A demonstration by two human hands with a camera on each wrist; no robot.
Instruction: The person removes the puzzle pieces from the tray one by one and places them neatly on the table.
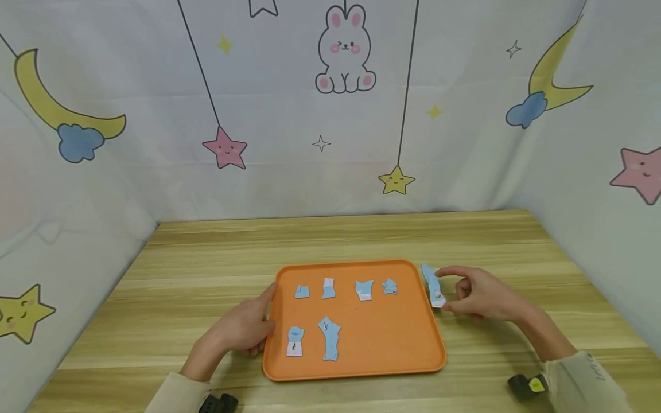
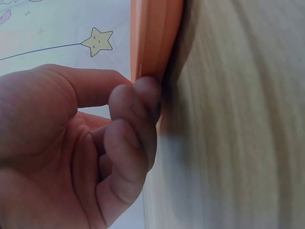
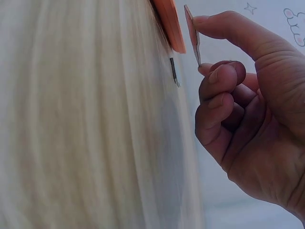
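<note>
My right hand [image 1: 480, 292] is just off the tray's right edge, with a long, narrow blue-and-white piece [image 1: 434, 287] held by thumb and forefinger at its two ends. Seen edge-on in the right wrist view, that piece [image 3: 193, 36] is thin and flat, and the other fingers curl into the palm. On the opposite side, my left hand [image 1: 245, 324] grips the left rim of the orange tray [image 1: 382, 332]. The left wrist view has the thumb and fingertips meeting at the tray's edge [image 2: 155, 33]. Several irregular light-blue-and-white pieces [image 1: 364, 290] lie spread on the tray.
The tray lies on a wood-grain table [image 1: 217, 246]. Two pieces sit in the tray's front left, a tall one [image 1: 330, 338] and a shorter one [image 1: 295, 342]; others line its back. A white cartoon-printed cloth [image 1: 289, 115] hangs behind and along both sides.
</note>
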